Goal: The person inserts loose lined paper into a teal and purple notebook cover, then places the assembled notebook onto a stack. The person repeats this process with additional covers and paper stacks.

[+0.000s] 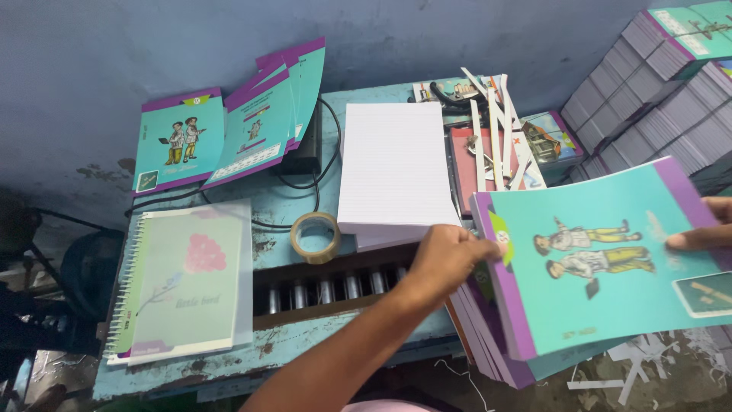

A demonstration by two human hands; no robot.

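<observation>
A teal notebook cover with a purple spine edge (602,259) is lifted at the right, above a stack of like covers (488,343). My left hand (442,255) grips its left edge near the spine. My right hand (705,225) pinches its right edge; only the fingers show. A block of lined white paper (393,172) lies on the blue metal machine table (305,343), just left of the lifted cover.
A spiral-bound book with a clear cover (179,278) lies at the left. Teal covers (179,141) lean on the wall. A tape roll (315,236), a black cable, white paper strips (492,126) and a slot with metal rollers (328,290) are nearby. Notebook stacks (656,84) fill the right.
</observation>
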